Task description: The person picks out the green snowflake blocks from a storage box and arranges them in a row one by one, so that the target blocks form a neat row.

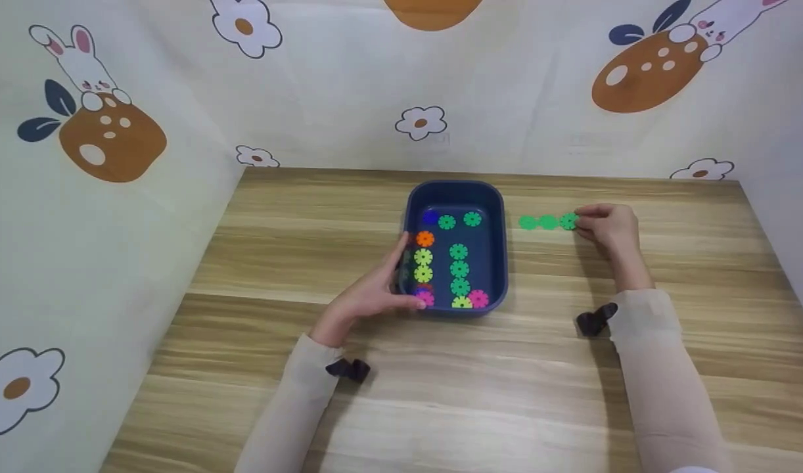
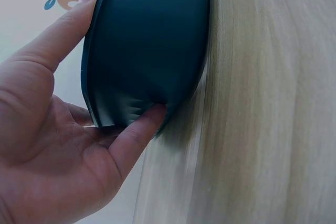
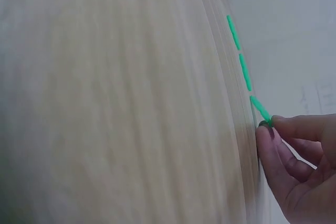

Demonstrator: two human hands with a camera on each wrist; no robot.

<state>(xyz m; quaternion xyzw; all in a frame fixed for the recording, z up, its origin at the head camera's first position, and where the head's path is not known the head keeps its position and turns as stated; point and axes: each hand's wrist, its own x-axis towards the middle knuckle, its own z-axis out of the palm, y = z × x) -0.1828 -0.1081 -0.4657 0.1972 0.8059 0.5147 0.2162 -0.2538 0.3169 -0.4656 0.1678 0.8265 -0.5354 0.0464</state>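
Observation:
A dark blue plastic bin (image 1: 505,263) stands on the wooden table. My left hand (image 1: 368,292) grips its near left corner, the thumb over the front rim and the fingers along the left wall. To the right of the bin, three green notched discs (image 1: 548,222) lie in a row. My right hand (image 1: 615,233) pinches the rightmost green disc (image 1: 568,221) between thumb and fingertips. In the right wrist view this pinched disc (image 3: 261,109) is tilted, its far edge near the table.
Inside the bin lie several more green discs (image 1: 459,269), yellow discs (image 1: 423,257), an orange disc (image 1: 425,239), a blue disc (image 1: 430,217) and pink discs (image 1: 478,299). Patterned cloth walls (image 1: 336,98) border the table (image 1: 296,236) at the back and sides.

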